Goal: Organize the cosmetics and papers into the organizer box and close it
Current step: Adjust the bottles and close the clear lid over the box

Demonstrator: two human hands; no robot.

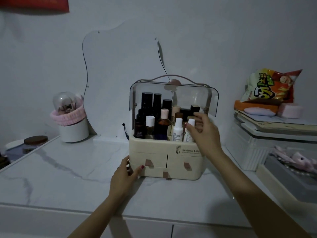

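now i am gripping the lower left corner of the organizer box [164,152] with my left hand [126,170], while my right hand [204,133], fingers loosely spread, is hovering at the white bottles [178,129] under the box's raised clear lid [188,95].

We see a white table [72,170] with grey marble veining. The cream organizer box [154,149] stands on it, right of the middle. Well to the box's left, at the back edge, stands a white brush holder [73,133]. A wavy mirror [120,74] rises just beside it, against the wall.
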